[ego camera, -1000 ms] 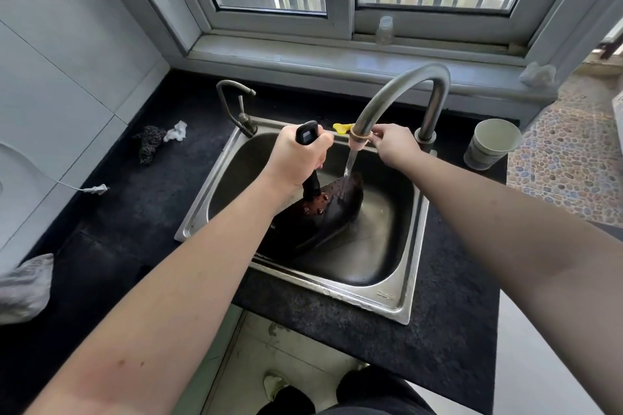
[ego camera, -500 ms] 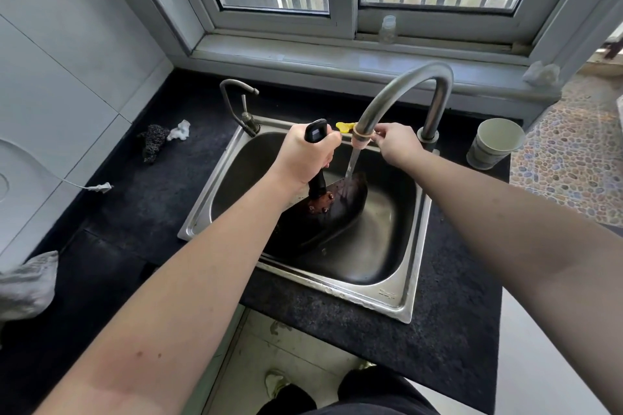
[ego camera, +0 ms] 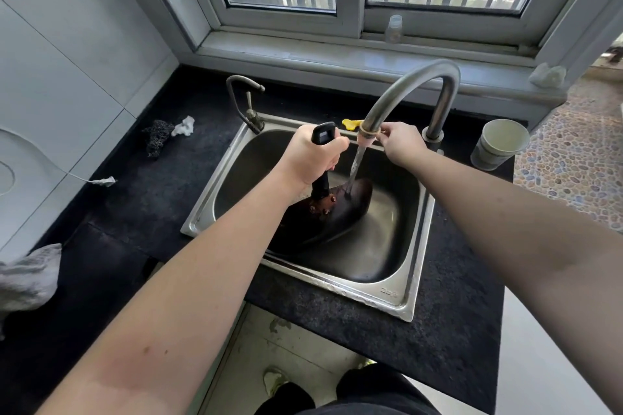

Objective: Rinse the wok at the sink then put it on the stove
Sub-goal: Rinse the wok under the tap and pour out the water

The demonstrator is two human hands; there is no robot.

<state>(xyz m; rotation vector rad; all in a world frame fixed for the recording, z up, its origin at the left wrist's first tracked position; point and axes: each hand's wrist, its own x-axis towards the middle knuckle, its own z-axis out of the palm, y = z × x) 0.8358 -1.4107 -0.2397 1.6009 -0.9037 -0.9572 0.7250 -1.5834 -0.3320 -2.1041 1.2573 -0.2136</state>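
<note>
wok under the running tap

while water is pouring from the tall faucet [ego camera: 418,84] onto the dark wok [ego camera: 337,216], the left hand [ego camera: 312,158] is gripping the black handle [ego camera: 323,158] in a closed fist, holding the wok tilted on edge inside the steel sink [ego camera: 397,296]. the right hand [ego camera: 401,143] is pinching the faucet's spout tip with its fingertips. a paper cup [ego camera: 499,143] is sitting on the dark counter [ego camera: 438,340], right of the sink.

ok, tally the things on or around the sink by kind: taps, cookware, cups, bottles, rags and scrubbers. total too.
Taps: 2, the big gooseneck faucet and the small faucet
Cookware: 1, the wok, handle held in the left hand
Cups: 1, the paper cup
Bottles: 1, the small bottle on the sill
Rags and scrubbers: 2, the grey cloth and the dark scrubber
Total: 7
</note>
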